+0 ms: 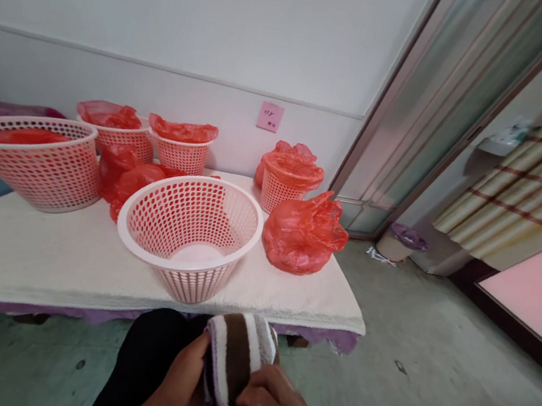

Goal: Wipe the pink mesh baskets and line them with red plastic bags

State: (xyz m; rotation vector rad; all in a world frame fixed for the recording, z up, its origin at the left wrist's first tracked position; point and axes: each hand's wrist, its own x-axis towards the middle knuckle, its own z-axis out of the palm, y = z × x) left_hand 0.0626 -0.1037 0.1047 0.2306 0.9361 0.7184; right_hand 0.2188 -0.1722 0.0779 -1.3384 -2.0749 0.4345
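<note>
A: Take the front basket (193,284) as our landmark. Where is the striped cloth (237,352)?

B: On the near side of that basket, a little right of its middle, held up between both hands

A: How does each hand stand?

B: The left hand (186,375) is closed round the cloth's left side, thumb near the purple edge; its other fingers are mostly hidden. The right hand (277,400) has its fingers bent in, gripping the cloth at its right. Neither looks open

A: How would you expect it to handle?

B: Light and soft, I'd judge, with a fuzzy pile that shouldn't slip much. It probably won't hold a shape by itself, and nothing about it looks fragile

A: Best place to take hold?

B: I'd pick the purple edge, one hand per side, since it looks firmer than the striped middle. A loose pinch might let the layers slide apart

A: And farther off?

B: A knotted red bag (301,239) sits just right of the front basket, and a red-lined basket (280,192) stands behind it to the right. Beyond those, on the wall behind the front basket, is a pink note (269,117)
</note>
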